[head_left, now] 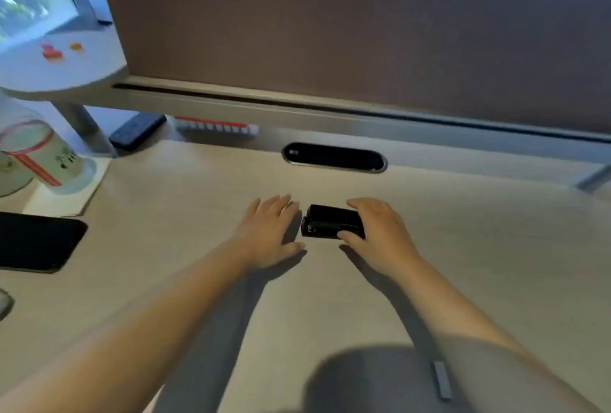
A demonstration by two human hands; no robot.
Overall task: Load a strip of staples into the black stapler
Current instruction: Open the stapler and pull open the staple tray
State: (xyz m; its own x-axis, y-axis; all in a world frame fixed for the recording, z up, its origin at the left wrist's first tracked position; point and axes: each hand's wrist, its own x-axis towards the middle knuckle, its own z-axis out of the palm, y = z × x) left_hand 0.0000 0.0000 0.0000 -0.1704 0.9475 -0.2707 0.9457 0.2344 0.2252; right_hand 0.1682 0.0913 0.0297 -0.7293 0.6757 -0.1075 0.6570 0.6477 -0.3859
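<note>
Fingers (358,206) of the right hand (380,234) curl over the right end of the stapler (330,224), and the thumb sits against its near side, so this hand has hold of it. Fingers of the left hand (267,230) are stretched out flat and a little apart, holding nothing. Their tips are just beside the left end of the stapler. I cannot tell if they touch it.

The stapler is black, short and boxy, with a shiny, rounded left end. It lies on the desk (198,214), between the two hands, near the middle. The desk is pale and smooth, with faint wood lines.

A thin grey strip (441,379), straight and dull like metal, lies on the desk near the bottom, well apart from both hands. It is too blurry to be sure what it is.

Behind the stapler is a long black oval hole with a silver rim (334,156). A brown, cloth-like wall (330,15) stands at the back of the desk.

On the left lie a flat black phone (36,242) and a white cup (39,154) with red stripes and green marks. The writing on the cup is too blurry to read.
</note>
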